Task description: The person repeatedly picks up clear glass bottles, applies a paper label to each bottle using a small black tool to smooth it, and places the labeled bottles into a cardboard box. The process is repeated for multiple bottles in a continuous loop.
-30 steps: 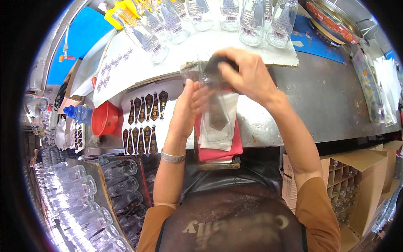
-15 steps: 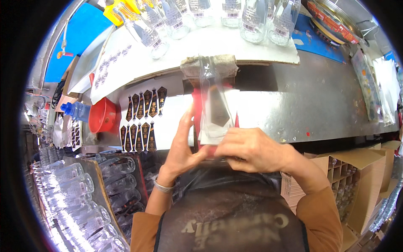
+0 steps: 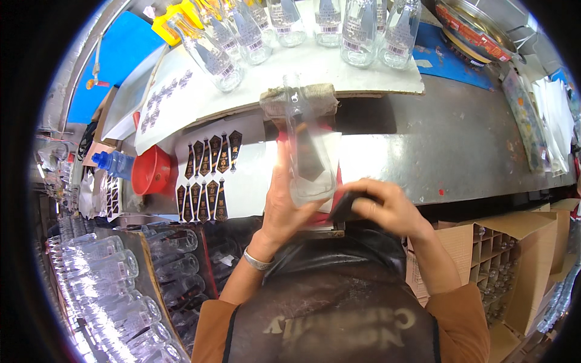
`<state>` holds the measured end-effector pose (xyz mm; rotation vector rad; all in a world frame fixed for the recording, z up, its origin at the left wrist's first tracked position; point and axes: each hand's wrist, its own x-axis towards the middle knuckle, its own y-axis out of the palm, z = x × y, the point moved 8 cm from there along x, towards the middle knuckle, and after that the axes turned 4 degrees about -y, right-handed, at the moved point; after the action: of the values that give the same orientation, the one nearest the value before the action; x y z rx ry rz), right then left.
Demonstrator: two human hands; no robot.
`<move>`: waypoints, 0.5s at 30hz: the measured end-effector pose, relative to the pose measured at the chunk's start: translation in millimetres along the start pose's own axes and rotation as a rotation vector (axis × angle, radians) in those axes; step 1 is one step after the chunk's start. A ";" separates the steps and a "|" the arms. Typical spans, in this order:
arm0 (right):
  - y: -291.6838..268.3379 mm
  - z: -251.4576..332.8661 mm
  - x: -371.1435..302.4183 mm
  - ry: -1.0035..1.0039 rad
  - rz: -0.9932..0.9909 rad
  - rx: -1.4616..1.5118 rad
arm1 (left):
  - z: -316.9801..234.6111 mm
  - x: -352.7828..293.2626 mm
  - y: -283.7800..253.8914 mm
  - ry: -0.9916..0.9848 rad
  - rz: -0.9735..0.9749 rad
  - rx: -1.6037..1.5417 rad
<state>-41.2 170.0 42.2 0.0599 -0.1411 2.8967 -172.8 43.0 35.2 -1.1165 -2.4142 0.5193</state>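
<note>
The clear glass bottle (image 3: 313,189) lies tilted with its neck on a beige, cloth-wrapped rest (image 3: 274,104) and its base toward the person. A dark tie-shaped label (image 3: 310,163) shows at its body. The left hand (image 3: 284,202) bears on the bottle's left side, fingers extended along it and thumb spread near the base; how firmly they grip cannot be told. The right hand (image 3: 387,209) holds a black flat pad (image 3: 345,206) between closed fingers, just beside the base. Left of the bottle, a white sheet of black tie-shaped labels (image 3: 254,163) lies on the grey metal table (image 3: 454,133), near a red plastic bucket (image 3: 151,170).
</note>
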 end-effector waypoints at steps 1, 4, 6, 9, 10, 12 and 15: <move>-10.5 -23.3 5.6 0.064 -0.070 0.051 | 0.9 1.5 2.3 -0.013 0.035 -0.210; 0.9 -72.0 27.8 0.299 -0.156 0.371 | 9.6 6.7 0.7 -0.067 0.066 -0.593; 16.6 -58.7 37.3 0.301 -0.043 0.331 | 10.6 3.0 -4.0 -0.045 0.017 -0.350; 10.5 -29.8 33.7 0.218 -0.108 0.033 | -9.6 -4.7 -18.0 0.131 -0.107 -0.042; 5.0 -20.0 29.5 0.175 -0.161 -0.110 | -13.3 -8.2 -16.7 0.210 -0.108 0.094; 6.9 -3.0 25.0 0.107 -0.165 -0.371 | -4.9 -12.4 -10.4 0.224 -0.083 0.161; 8.3 -3.0 26.2 0.119 -0.117 -0.495 | -2.5 -16.0 -18.8 0.229 -0.001 0.169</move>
<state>-68.7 168.4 39.8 -0.1845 -0.7929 2.6556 -173.9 19.5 43.1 -1.0421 -2.1325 0.5516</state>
